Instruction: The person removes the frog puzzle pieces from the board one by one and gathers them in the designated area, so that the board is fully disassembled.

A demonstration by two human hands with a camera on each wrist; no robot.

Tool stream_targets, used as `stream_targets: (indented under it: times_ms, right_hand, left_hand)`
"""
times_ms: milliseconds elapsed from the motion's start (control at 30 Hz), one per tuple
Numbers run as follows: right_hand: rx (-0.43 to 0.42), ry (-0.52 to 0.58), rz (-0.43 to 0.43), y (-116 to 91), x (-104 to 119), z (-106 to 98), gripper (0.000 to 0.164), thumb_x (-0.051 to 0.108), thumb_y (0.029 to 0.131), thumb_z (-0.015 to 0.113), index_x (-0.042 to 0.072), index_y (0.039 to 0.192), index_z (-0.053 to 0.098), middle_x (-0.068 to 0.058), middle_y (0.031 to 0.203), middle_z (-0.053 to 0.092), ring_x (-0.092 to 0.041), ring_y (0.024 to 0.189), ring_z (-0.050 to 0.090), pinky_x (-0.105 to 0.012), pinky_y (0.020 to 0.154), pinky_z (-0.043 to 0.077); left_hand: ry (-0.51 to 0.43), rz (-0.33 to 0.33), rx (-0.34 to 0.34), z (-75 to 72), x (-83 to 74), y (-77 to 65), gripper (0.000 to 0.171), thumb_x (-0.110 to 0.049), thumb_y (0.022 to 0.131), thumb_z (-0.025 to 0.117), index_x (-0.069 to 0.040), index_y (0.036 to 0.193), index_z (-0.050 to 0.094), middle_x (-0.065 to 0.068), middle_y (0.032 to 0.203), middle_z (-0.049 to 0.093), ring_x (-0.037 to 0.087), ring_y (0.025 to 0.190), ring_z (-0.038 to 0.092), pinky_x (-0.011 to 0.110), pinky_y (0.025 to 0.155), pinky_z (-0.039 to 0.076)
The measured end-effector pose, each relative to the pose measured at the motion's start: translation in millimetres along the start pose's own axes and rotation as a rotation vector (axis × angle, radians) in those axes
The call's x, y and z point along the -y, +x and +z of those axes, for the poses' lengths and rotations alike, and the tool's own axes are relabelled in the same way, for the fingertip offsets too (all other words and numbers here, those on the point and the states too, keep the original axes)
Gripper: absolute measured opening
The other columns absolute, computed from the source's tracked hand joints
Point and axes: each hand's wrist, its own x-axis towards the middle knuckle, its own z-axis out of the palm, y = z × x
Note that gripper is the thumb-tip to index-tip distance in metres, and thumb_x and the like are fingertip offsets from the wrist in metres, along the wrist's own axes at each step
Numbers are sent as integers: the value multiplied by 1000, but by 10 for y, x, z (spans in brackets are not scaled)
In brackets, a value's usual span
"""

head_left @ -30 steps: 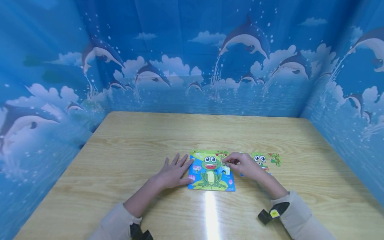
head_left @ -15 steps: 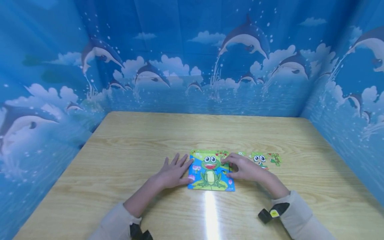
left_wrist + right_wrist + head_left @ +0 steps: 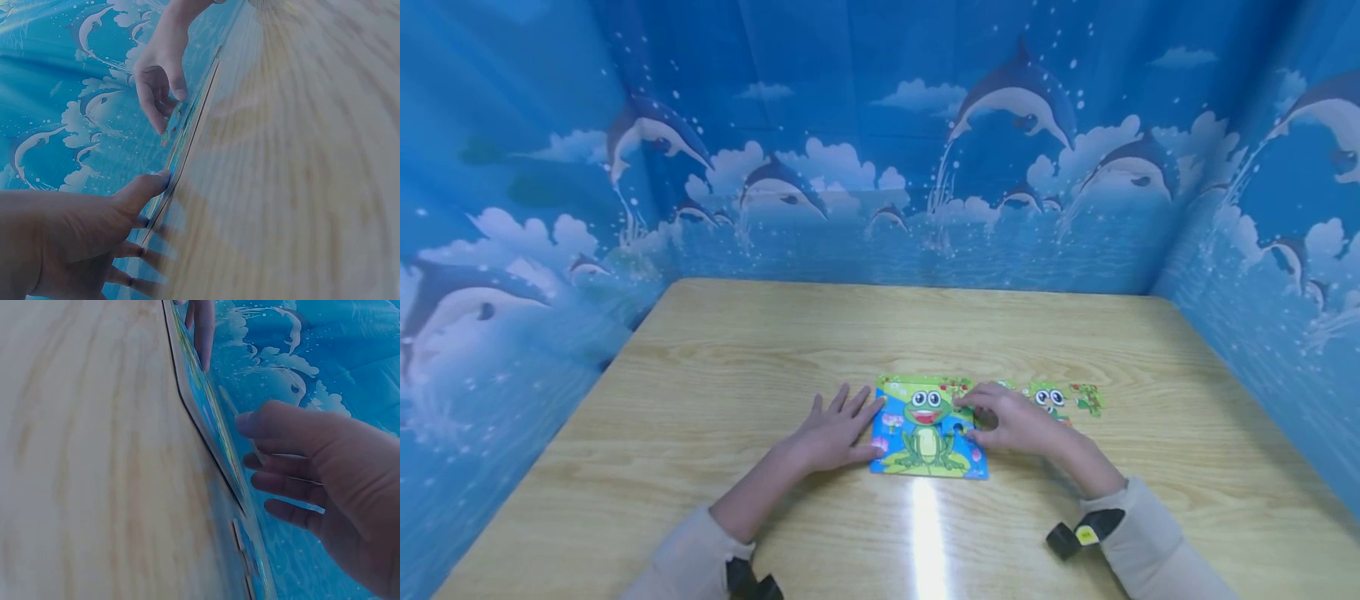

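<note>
A square frog jigsaw puzzle lies flat on the wooden table. My left hand rests at its left edge, fingers spread, with the thumb and fingertips on the border. Over the puzzle's right side, my right hand pinches a puzzle piece between thumb and fingers. The left wrist view shows that piece tilted close above the board. In the right wrist view the right thumb and fingers are apart around its thin edge. A small dark gap appears in the picture just left of the right thumb.
Loose puzzle pieces lie right of the board, one with frog eyes and one with a tree print, partly behind the right hand. A dolphin-print curtain surrounds the table at the back and sides.
My right thumb has moved down and away from the fingers, widening the grip on the piece. The piece's pale, shiny look over the board is gone. My left hand has stayed put.
</note>
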Motion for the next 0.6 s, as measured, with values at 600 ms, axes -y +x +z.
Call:
stream_targets:
  times_ms: [600]
  right_hand:
    - [-157, 85, 33, -372, -177, -264, 44, 10, 76, 73, 3, 118, 60, -9, 115, 58, -27, 101, 54, -46, 80, 48]
  left_hand:
    - [-8, 4, -10, 15, 2, 5, 74, -56, 89, 46, -18, 148, 22, 14, 151, 12, 38, 135, 2, 63, 100, 3]
